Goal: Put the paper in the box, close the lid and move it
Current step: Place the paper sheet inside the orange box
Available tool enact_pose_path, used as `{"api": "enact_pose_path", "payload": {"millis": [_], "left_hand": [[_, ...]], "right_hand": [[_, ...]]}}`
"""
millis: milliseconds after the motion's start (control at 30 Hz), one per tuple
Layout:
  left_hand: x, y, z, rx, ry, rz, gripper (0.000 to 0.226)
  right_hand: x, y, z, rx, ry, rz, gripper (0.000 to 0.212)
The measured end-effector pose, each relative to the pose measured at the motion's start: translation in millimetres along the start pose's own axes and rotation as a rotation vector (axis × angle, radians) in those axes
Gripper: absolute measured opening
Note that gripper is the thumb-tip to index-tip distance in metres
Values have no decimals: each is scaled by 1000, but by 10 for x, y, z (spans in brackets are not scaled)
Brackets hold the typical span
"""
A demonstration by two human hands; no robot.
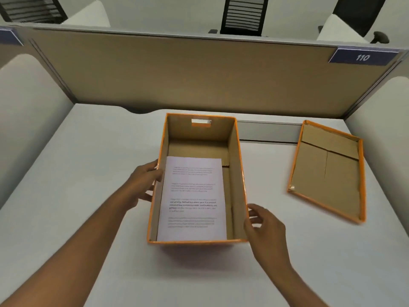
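While the paper [192, 199] lies flat inside the box [240, 165], the lid [327, 171] is left upturned well off to the right
The lid is judged nearer the right hand [264, 227], its long axis near-parallel to the box's; both that and the left hand [143, 185] are held open, nothing gripped

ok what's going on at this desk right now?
A person is packing an orange box on a white desk. A printed sheet of paper already lies inside it. The left hand is at the box's left wall and the right hand is at its right wall, neither holding anything. The lid lies upside down on the desk to the right, apart from the box, so closing and moving remain.
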State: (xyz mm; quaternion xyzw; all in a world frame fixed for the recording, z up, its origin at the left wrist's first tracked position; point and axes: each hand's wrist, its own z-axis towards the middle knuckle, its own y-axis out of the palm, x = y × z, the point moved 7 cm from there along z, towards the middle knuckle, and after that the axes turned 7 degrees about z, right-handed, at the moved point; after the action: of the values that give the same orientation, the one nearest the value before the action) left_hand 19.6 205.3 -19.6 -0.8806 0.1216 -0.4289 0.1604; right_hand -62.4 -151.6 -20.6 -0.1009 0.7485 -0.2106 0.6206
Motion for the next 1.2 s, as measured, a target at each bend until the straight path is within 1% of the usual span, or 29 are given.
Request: {"api": "enact_pose_path", "payload": {"millis": [100,233,300,367,500,567,633,700,900,1200], "left_hand": [[-213,29,-76,-47,4,27,43],[-451,104,-99,-68,-1,19,55],[-463,92,-35,14,18,6,61],[-399,75,23,109,57,0,61],[-229,250,30,98,158,18,61],[-268,274,4,159,197,92,59],[-365,216,-25,227,220,125,57],[-486,151,-33,249,238,128,56],[-781,46,-153,263,288,145,57],[-962,-4,-273,266,282,170,57]], "right_hand": [[70,39,-312,-2,58,16,26],[4,64,-436,-15,74,-37,26],[-87,91,-261,-18,71,-72,30],[-198,138,59,-11,69,-108,38],[-354,454,602,-69,123,-54,56],[-330,648,629,-60,149,-41,61],[-291,755,540,-14,134,-76,61],[-258,791,419,21,116,-76,59],[-203,855,125,45,63,-97,54],[-109,892,-114,94,77,-104,52]]}}
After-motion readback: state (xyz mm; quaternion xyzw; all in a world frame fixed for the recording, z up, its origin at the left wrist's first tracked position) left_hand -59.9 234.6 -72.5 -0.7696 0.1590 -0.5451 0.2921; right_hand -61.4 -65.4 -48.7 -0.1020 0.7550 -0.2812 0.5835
